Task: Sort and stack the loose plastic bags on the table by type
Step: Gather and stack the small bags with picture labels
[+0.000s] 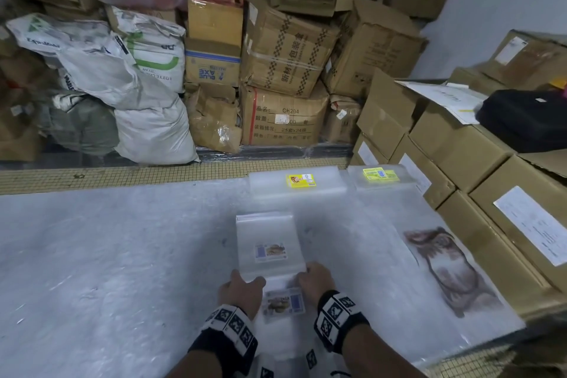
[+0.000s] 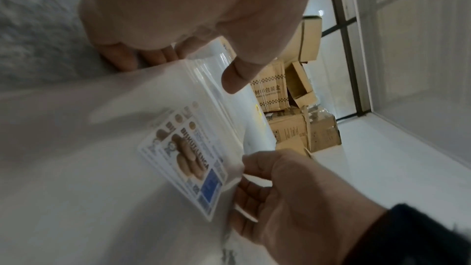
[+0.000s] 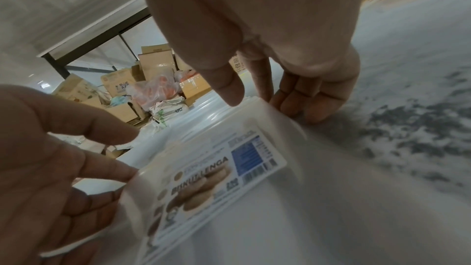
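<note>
A clear bag [image 1: 267,242] is held at its near corners by the left hand [image 1: 241,291] and right hand [image 1: 316,281] above the surface [image 1: 107,255]; another labelled bag [image 1: 283,304] lies between the wrists.

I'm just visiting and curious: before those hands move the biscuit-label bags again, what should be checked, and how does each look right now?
1. Left hand holds the stack's near left corner: ok.
2. Right hand holds the near right corner: ok.
3. Biscuit-label bags squared up edge to edge: not ok, lower bag sticks out toward the person.
4. Labels match in type: ok.
5. Yellow-label stacks kept apart: ok.
6. Bag count: cannot tell.
</note>
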Tool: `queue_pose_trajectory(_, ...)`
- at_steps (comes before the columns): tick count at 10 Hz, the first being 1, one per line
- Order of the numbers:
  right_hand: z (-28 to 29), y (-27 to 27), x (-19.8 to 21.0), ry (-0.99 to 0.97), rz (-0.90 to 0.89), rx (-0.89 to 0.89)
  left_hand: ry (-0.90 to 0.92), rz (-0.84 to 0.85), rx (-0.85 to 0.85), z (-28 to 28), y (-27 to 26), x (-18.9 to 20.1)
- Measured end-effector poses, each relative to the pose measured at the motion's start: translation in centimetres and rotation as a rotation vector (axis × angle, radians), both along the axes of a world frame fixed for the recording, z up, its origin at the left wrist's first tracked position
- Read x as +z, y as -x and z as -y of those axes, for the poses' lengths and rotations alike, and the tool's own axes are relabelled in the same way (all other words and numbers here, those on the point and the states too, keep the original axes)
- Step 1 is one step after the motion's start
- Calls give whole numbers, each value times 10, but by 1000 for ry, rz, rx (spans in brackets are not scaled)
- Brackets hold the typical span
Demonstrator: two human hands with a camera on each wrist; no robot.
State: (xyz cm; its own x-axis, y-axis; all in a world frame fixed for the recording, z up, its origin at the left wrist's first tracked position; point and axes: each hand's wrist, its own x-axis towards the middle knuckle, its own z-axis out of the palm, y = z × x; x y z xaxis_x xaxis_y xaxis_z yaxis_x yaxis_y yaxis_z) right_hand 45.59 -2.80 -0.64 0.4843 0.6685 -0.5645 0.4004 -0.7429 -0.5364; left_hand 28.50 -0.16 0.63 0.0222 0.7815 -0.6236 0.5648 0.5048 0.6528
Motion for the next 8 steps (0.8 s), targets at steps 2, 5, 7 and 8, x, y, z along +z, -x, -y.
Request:
queue_pose_trajectory(2, 7, 5, 17, -98, -140, -61, 19, 112, 61, -10, 9, -9)
queue_pose_trajectory(5, 8, 18, 20, -21, -144, -55, -36, 244, 117, -8, 40, -15)
queue_pose_trajectory(7, 10, 39, 35, -1, -224, -70, 92, 354, 192, -13, 62, 8)
queue_pose_trajectory(8, 12, 47, 34, -36, -247, -40, 112, 397, 150, -14, 75, 6)
